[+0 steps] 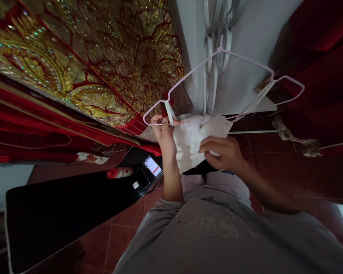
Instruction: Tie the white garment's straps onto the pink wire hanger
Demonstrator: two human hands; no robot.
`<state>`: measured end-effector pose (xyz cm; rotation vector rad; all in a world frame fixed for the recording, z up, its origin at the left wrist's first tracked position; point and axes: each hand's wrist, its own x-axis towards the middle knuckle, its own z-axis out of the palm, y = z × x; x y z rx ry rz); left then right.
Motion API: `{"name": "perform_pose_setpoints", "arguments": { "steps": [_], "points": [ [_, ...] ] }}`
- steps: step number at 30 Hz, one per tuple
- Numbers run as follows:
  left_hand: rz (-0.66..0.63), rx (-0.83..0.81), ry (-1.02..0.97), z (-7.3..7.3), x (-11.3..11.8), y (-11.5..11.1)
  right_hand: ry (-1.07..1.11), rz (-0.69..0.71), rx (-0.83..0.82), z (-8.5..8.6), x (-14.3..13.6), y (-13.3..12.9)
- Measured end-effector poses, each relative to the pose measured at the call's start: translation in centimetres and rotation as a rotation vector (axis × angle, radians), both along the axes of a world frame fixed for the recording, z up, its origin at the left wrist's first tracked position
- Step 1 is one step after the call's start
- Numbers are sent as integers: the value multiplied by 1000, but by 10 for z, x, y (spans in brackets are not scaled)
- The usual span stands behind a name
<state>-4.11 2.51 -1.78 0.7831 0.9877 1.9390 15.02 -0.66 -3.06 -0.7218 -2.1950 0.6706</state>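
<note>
A pale pink clothes hanger (247,61) hangs in front of me by its metal hook. A white garment with thin straps (185,148) hangs from it, one strap looped near each shoulder notch. My left hand (165,137) is closed around the hanger's lower bar at the left corner, beside the left strap (169,111). Against the front of the white cloth, my right hand (224,152) has its fingers curled and thumb and forefinger close together, seemingly pinching the fabric. The exact fingertip contact is hard to see.
Red cloth with gold sequins (125,57) hangs close on the left, and dark red cloth (317,87) on the right. White hangers (210,72) hang behind. A black bench (68,205) carries a lit phone (153,166), a red-capped bottle (120,172) and a small white case (135,185).
</note>
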Motion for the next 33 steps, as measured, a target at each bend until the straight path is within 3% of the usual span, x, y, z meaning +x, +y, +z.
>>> {"name": "perform_pose_setpoints", "arguments": {
  "steps": [1, 4, 9, 12, 15, 18, 21, 28, 33],
  "points": [
    [2, -4, 5, 0, 0, 0, -147, 117, -138, -17, -10, -8],
    [3, -12, 23, -1, -1, 0, -328, 226, -255, -72, -36, -29],
    [16, 5, 8, -4, 0, 3, -538, 125, -397, -150, -52, -45],
    [31, 11, -7, -3, -1, 3, -581, 82, -460, -175, -47, -45],
    [28, 19, 6, -2, -3, 3, -541, 93, -482, -182, -41, -45],
    [18, 21, 16, -2, -3, 3, -434, 121, -466, -175, -34, -49],
    [3, 8, 19, -3, -1, 3, -300, 131, -432, -154, -19, -52],
    [-20, -8, -2, -1, 0, 2, -90, 100, -423, -68, 61, -49],
    [17, -51, 30, 0, 2, 0, -52, 42, -531, -9, 122, -61]
  ]
}}
